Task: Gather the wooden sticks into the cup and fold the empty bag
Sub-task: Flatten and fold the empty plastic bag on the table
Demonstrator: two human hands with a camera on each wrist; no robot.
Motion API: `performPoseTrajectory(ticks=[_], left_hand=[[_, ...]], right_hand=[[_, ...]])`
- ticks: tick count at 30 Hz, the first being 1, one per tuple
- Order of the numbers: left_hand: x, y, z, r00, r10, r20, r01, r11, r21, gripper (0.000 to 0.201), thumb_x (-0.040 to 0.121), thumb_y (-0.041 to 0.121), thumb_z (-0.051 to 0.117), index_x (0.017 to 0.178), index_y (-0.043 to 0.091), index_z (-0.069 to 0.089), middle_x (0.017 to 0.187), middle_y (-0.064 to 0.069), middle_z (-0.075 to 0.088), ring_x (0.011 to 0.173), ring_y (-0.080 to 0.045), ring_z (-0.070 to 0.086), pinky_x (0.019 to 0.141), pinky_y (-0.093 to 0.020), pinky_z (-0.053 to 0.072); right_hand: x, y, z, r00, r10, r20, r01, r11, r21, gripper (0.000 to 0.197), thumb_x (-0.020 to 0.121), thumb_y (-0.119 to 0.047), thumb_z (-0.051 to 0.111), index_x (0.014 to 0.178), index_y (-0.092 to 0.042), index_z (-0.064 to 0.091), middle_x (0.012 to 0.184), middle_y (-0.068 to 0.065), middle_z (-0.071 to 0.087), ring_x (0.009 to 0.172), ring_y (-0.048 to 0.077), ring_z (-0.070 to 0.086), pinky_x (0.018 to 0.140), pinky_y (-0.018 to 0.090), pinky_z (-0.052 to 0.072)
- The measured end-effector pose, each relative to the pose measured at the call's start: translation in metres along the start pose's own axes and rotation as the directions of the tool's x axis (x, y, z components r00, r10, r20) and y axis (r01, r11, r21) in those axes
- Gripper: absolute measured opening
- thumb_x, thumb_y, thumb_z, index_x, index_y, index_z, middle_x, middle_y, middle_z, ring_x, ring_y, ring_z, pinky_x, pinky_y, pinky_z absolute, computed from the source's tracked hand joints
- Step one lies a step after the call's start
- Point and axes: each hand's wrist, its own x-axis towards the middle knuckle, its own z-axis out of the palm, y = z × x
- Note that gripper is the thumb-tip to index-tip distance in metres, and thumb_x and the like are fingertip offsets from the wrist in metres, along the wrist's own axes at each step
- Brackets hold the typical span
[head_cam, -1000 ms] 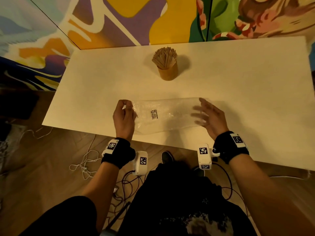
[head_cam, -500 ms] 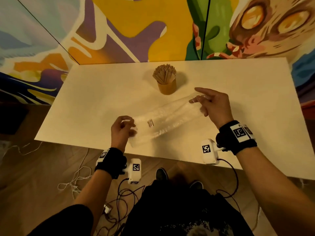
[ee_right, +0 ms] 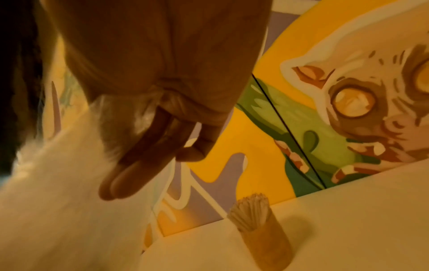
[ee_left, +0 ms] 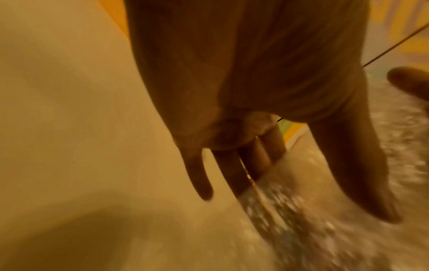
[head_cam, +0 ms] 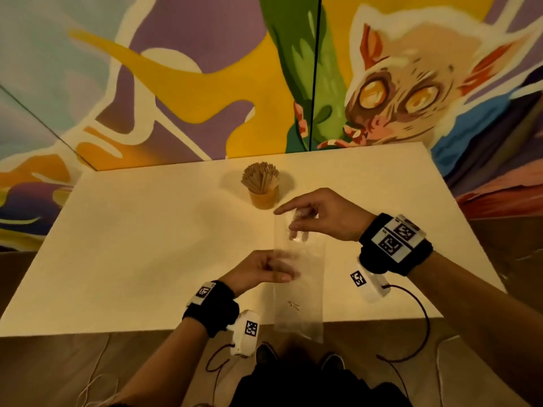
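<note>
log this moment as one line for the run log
sticks: all in cup | bag: hanging lengthwise, unfolded | right hand: pinches top | left hand: fingers straight at mid-bag

Looks like a painted studio or recording room. A bright cartoon mural [head_cam: 382, 92] fills the far wall behind a plain white table [head_cam: 132, 245], and loose cables [head_cam: 423, 327] trail over the wooden floor [head_cam: 58, 371].

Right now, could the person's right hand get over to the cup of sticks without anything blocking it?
Probably yes. The right hand is just in front of the cup, with only bare table between them. But its fingers are pinching the top of the clear bag, so it would need to let go first.
</note>
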Motion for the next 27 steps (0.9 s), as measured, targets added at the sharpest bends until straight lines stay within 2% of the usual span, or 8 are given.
performPoseTrajectory(ticks=[3, 5, 8, 11, 14, 18, 23, 27], left_hand=[[0.001, 0.001, 0.007, 0.994, 0.107, 0.023, -0.105, 0.992, -0.065, 0.023, 0.087, -0.004, 0.063, 0.106, 0.007, 0.071, 0.091, -0.014, 0.075, 0.082, -0.023, 0.07, 0.079, -0.029, 0.053], [0.003, 0.0, 0.004, 0.987, 0.147, -0.061, -0.154, 0.981, -0.116, 0.017, 0.085, 0.0, 0.068, 0.099, 0.006, 0.075, 0.086, -0.012, 0.073, 0.078, -0.021, 0.068, 0.072, -0.028, 0.053], [0.003, 0.003, -0.005, 0.962, 0.176, -0.21, -0.224, 0.946, -0.233, 0.017, 0.07, 0.02, 0.079, 0.086, 0.013, 0.078, 0.079, -0.005, 0.07, 0.072, -0.015, 0.063, 0.063, -0.024, 0.049], [-0.002, 0.005, -0.019, 0.95, 0.201, -0.239, -0.261, 0.931, -0.255, 0.023, 0.072, 0.015, 0.075, 0.093, 0.006, 0.071, 0.088, -0.009, 0.072, 0.076, -0.019, 0.064, 0.057, -0.025, 0.047], [-0.008, 0.004, -0.031, 0.946, 0.239, -0.22, -0.288, 0.929, -0.232, 0.036, 0.076, 0.005, 0.07, 0.111, 0.005, 0.064, 0.084, -0.006, 0.072, 0.074, -0.016, 0.066, 0.06, -0.023, 0.046], [-0.017, 0.006, -0.044, 0.933, 0.256, -0.255, -0.323, 0.905, -0.276, 0.039, 0.072, -0.002, 0.071, 0.11, 0.004, 0.06, 0.082, -0.002, 0.066, 0.074, -0.01, 0.059, 0.063, -0.021, 0.044], [-0.03, 0.004, -0.059, 0.925, 0.213, -0.316, -0.32, 0.884, -0.342, 0.035, 0.072, 0.018, 0.075, 0.099, 0.003, 0.059, 0.089, -0.011, 0.072, 0.076, -0.016, 0.065, 0.066, -0.022, 0.045], [-0.037, 0.004, -0.072, 0.912, 0.192, -0.362, -0.337, 0.853, -0.397, 0.023, 0.085, 0.019, 0.065, 0.104, 0.007, 0.058, 0.101, -0.012, 0.073, 0.088, -0.022, 0.07, 0.069, -0.022, 0.048]], right_hand=[[0.001, 0.0, -0.012, 0.997, 0.015, -0.081, -0.02, 0.998, -0.058, 0.036, 0.086, -0.005, 0.07, 0.121, -0.011, 0.067, 0.088, 0.025, 0.071, 0.075, 0.016, 0.066, 0.078, 0.033, 0.051], [-0.002, 0.004, -0.016, 0.97, -0.081, -0.229, 0.014, 0.96, -0.279, 0.038, 0.086, -0.015, 0.072, 0.123, -0.013, 0.065, 0.113, 0.013, 0.071, 0.094, 0.003, 0.064, 0.087, 0.027, 0.05], [-0.012, 0.004, -0.013, 0.862, -0.334, -0.382, 0.077, 0.831, -0.552, 0.044, 0.086, -0.033, 0.069, 0.127, -0.018, 0.063, 0.143, 0.003, 0.051, 0.13, 0.016, 0.046, 0.108, 0.042, 0.038], [-0.02, -0.004, 0.019, 0.846, -0.497, -0.193, 0.246, 0.686, -0.685, 0.04, 0.089, -0.038, 0.065, 0.124, -0.019, 0.065, 0.149, 0.004, 0.044, 0.142, 0.023, 0.034, 0.115, 0.045, 0.026], [-0.019, 0.009, 0.06, 0.895, -0.445, 0.032, 0.316, 0.581, -0.75, 0.042, 0.091, -0.045, 0.06, 0.129, -0.025, 0.061, 0.154, 0.0, 0.038, 0.148, 0.019, 0.022, 0.12, 0.049, 0.012], [-0.002, 0.031, 0.079, 0.935, -0.35, -0.054, 0.218, 0.688, -0.692, 0.057, 0.087, -0.051, 0.063, 0.139, -0.032, 0.048, 0.155, -0.006, 0.034, 0.148, 0.013, 0.019, 0.12, 0.052, 0.011], [0.016, 0.033, 0.093, 0.937, -0.318, -0.147, 0.185, 0.806, -0.563, 0.058, 0.085, -0.049, 0.064, 0.138, -0.028, 0.051, 0.15, -0.013, 0.042, 0.143, 0.004, 0.027, 0.121, 0.032, 0.002], [0.033, 0.031, 0.101, 0.935, -0.093, -0.342, 0.064, 0.993, -0.096, 0.035, 0.083, -0.026, 0.075, 0.118, -0.025, 0.069, 0.117, -0.013, 0.07, 0.112, 0.002, 0.062, 0.112, 0.031, 0.033]])
